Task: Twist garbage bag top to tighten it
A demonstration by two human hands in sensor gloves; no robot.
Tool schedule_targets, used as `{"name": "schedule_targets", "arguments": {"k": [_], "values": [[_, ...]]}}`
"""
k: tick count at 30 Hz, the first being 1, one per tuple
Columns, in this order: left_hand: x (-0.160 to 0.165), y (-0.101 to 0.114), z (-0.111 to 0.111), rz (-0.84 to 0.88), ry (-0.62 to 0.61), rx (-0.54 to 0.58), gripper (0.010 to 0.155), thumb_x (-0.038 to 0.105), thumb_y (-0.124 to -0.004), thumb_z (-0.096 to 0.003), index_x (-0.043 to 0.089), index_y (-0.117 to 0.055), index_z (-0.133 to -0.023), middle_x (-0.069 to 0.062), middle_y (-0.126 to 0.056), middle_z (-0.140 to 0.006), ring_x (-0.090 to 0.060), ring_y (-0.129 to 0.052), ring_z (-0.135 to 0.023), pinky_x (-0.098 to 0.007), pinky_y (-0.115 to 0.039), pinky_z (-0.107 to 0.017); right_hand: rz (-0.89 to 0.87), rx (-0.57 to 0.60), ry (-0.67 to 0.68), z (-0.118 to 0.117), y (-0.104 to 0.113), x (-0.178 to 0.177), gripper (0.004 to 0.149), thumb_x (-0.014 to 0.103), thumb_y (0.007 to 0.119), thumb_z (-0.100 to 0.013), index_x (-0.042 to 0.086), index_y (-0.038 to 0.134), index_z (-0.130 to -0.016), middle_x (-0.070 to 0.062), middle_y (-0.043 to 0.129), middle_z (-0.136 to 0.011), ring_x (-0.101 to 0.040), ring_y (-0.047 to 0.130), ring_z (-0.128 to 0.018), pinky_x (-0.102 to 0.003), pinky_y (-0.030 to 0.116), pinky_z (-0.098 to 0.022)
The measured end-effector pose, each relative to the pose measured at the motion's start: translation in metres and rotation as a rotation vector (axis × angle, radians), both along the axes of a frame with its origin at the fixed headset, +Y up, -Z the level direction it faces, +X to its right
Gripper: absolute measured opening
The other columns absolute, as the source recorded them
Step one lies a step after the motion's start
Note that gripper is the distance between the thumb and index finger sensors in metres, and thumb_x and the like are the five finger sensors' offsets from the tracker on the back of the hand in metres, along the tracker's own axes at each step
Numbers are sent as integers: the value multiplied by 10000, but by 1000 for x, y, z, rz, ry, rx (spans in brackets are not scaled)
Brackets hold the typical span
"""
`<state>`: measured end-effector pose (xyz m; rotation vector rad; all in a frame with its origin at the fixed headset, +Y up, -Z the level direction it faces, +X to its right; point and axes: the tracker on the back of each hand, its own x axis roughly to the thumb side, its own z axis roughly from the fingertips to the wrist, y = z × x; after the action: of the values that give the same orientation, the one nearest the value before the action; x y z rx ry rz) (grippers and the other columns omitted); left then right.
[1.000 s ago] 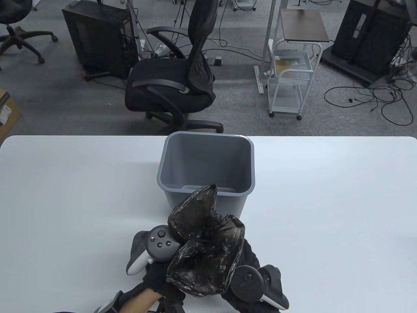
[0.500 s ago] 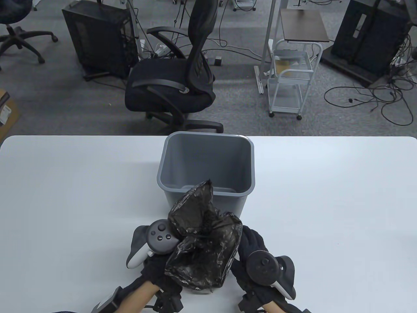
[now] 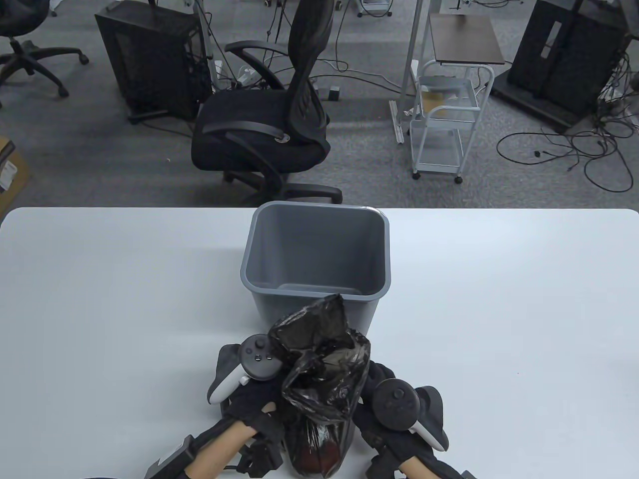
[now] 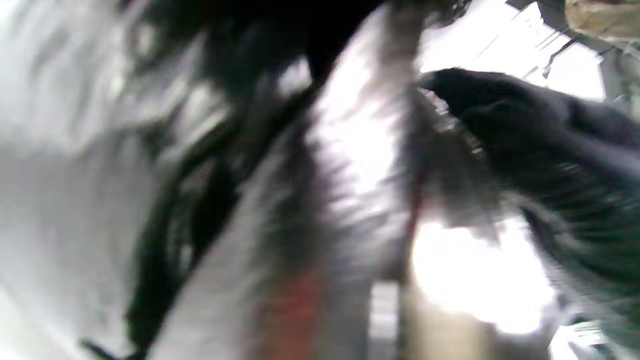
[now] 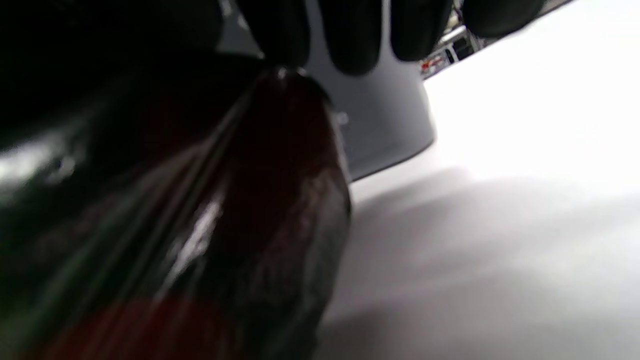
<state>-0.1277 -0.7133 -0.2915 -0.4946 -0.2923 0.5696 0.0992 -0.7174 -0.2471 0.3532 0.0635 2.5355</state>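
A black garbage bag stands at the table's near edge with its top bunched and flaring upward. Something reddish shows through its lower part. My left hand grips the bag's neck from the left. My right hand grips it from the right. In the right wrist view the gloved fingertips wrap the top of the stretched bag. The left wrist view is blurred; only streaked bag plastic and a dark glove show.
A grey waste bin stands upright just behind the bag, open; it also shows in the right wrist view. The white table stretches to both sides. An office chair and a cart stand beyond the far edge.
The bag's flared top has narrowed and shifted right, and its lower body now shows below the hands. Both hands have closed in on the neck; the right hand came up beside it.
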Motion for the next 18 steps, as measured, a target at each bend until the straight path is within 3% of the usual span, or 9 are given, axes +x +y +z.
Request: {"name": "schedule_targets", "arguments": {"k": [6, 10, 13, 18], "values": [[6, -10, 1, -190, 5, 84, 613, 581, -518, -608, 268, -580, -1132, -75, -640, -1217, -354, -589, -1137, -640, -520, -718, -64, -35, -20, -2, 5, 10, 622, 383, 685, -589, 52, 625, -1113, -310, 589, -1111, -607, 540, -968, -728, 550, -616], [9, -11, 1, -244, -5, 110, 633, 578, -494, -601, 254, -586, -1137, -94, -626, -1229, -375, -559, -1148, -660, -494, -719, -158, -61, -68, -2, 22, 32, 620, 381, 674, -597, 47, 623, -1116, -317, 572, -1119, -611, 521, -974, -728, 542, -621], [14, -12, -3, -315, -87, 177, 660, 583, -460, -582, 236, -621, -1119, -88, -664, -1214, -361, -579, -1152, -666, -469, -740, -196, 7, -108, 2, 39, 50, 621, 383, 666, -602, 38, 623, -1117, -323, 569, -1119, -617, 514, -973, -728, 538, -623], [12, 6, 2, -365, -52, 264, 760, 685, -532, -517, 252, -583, -1139, -67, -646, -1234, -348, -582, -1165, -686, -466, -736, -217, 87, -153, 8, 61, 75, 625, 395, 645, -613, 37, 620, -1124, -330, 570, -1120, -622, 510, -975, -731, 537, -622]]}}
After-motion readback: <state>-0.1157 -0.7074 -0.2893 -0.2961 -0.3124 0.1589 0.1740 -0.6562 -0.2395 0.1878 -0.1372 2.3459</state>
